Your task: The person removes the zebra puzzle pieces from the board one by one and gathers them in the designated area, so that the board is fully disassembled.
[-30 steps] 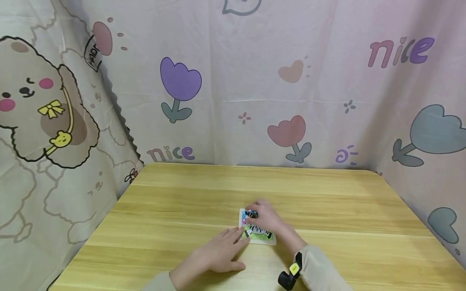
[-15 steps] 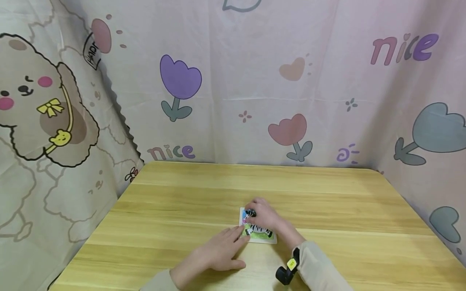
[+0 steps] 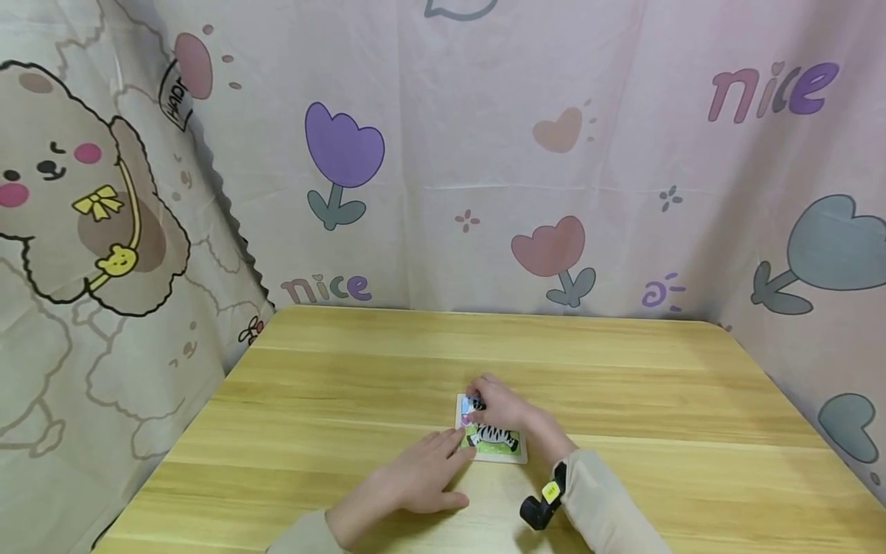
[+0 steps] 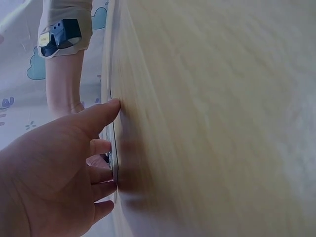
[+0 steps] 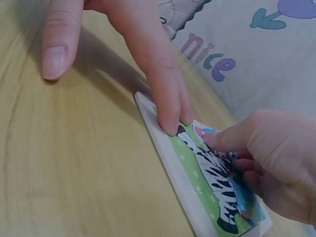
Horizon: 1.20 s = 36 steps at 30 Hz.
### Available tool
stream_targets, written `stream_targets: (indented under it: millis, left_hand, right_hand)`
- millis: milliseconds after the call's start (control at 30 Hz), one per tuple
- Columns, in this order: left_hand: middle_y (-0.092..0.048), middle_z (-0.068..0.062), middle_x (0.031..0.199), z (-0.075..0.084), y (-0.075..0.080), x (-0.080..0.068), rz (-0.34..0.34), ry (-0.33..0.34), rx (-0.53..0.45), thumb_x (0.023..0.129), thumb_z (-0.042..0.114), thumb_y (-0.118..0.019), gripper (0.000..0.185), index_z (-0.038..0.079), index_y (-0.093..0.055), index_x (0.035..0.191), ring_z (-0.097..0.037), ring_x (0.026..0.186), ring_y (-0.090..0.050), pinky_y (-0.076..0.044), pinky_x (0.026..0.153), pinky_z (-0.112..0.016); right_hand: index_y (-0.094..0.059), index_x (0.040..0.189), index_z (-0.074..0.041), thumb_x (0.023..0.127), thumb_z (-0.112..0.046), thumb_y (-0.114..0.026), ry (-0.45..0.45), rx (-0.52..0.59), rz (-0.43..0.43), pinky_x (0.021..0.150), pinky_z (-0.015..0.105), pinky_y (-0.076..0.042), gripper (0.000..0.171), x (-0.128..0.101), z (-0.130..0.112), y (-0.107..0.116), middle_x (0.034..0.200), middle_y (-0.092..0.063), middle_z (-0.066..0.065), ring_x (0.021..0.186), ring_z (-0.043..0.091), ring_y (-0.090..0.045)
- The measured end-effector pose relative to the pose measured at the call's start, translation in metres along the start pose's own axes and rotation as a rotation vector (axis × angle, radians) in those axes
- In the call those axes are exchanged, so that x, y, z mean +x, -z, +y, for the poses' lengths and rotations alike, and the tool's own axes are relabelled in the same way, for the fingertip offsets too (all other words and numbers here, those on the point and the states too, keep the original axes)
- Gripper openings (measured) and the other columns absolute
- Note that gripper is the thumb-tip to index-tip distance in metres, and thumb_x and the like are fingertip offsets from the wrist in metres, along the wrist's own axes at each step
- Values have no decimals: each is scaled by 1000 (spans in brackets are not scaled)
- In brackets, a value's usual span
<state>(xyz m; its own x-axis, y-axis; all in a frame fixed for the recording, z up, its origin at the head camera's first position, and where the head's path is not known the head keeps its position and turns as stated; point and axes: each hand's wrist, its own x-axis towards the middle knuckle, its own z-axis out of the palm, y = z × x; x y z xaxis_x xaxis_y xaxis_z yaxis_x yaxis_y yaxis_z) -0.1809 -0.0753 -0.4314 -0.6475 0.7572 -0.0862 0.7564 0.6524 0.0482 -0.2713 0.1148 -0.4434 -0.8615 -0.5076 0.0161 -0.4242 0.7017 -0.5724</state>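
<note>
A small zebra jigsaw puzzle [image 3: 494,446] with a pale border lies flat in the middle of the wooden table. My left hand [image 3: 425,473] stretches out from the left, fingertips resting on the puzzle's near left part, thumb spread on the wood. At the far left part of the puzzle, by the zebra's head, my right hand [image 3: 501,404] pinches a puzzle piece between thumb and bent fingers. In the right wrist view the right thumb [image 5: 229,138] lies over the picture near a pink spot, with the other fingers curled on the far side. The piece itself is mostly hidden.
The wooden table [image 3: 346,369] spreads out on all sides of the puzzle. A printed curtain [image 3: 443,154] hangs behind it and at both sides. A black wrist camera [image 3: 542,504] sits on the right sleeve, low over the table.
My right hand and wrist have shifted slightly forward and left over the puzzle, thumb and fingers still bent together. The left hand has stayed in place. The head view has tilted a little.
</note>
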Motion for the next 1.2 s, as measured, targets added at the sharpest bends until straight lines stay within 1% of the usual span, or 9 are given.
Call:
stream_targets:
  millis: [167,300,467,533,633,767,833,1033,1200]
  left_hand:
    - [-31,-17,147,1,0,0,-7,6,-5,88,53,-52,67,13,-39,140,-29,134,-29,-27,109,-40]
    - [-29,-16,148,1,0,-1,-13,13,-9,88,53,-51,67,13,-38,141,-29,135,-28,-27,109,-40]
    - [-27,-17,148,2,1,0,-10,18,-9,88,53,-51,68,13,-37,142,-29,135,-28,-26,109,-40]
    - [-27,-17,148,2,1,1,-13,20,-8,88,53,-51,68,13,-37,142,-30,135,-27,-26,109,-40]
    - [-27,-16,148,2,0,0,-21,24,-6,88,53,-50,68,13,-37,142,-29,135,-27,-25,110,-39]
    - [-27,-16,148,3,0,0,-26,24,-3,88,54,-50,68,14,-38,142,-29,135,-27,-25,110,-39]
    - [-26,-16,149,3,-1,-1,-24,26,-7,88,54,-51,68,14,-38,142,-29,135,-27,-25,109,-39]
    - [-26,-15,149,4,-2,0,-12,20,-13,88,53,-51,68,12,-38,141,-30,135,-27,-26,109,-40]
    - [-28,-13,148,4,0,0,-12,12,-1,88,51,-52,67,11,-39,140,-28,135,-27,-26,109,-40]
  right_hand:
    - [-56,109,-2,81,-12,-71,38,27,55,85,39,-46,32,-1,0,-3,103,-51,5,93,19,-49]
    - [-59,110,-2,82,-7,-69,83,-3,121,80,36,-49,30,-3,0,-4,101,-53,5,88,17,-52]
    - [-60,102,-4,82,-4,-67,114,-48,168,74,32,-50,22,-4,-1,-2,93,-55,3,82,14,-53]
    - [-59,99,-6,83,-3,-66,117,-27,169,70,30,-49,18,-6,0,-1,88,-55,0,78,13,-52]
    - [-58,99,-5,85,-1,-63,118,72,178,67,27,-49,16,-9,2,1,84,-55,-2,76,12,-52]
    - [-58,104,1,85,0,-60,91,229,221,67,25,-49,19,-18,11,7,83,-56,0,77,14,-53]
    - [-58,104,2,84,1,-61,68,268,258,66,25,-49,20,-23,18,11,83,-57,1,77,15,-53]
    - [-62,101,1,81,4,-63,-51,276,389,66,26,-47,20,-39,47,28,80,-58,2,75,16,-54]
    - [-63,102,3,82,4,-62,-164,300,442,66,26,-45,20,-52,73,41,81,-59,5,75,17,-53]
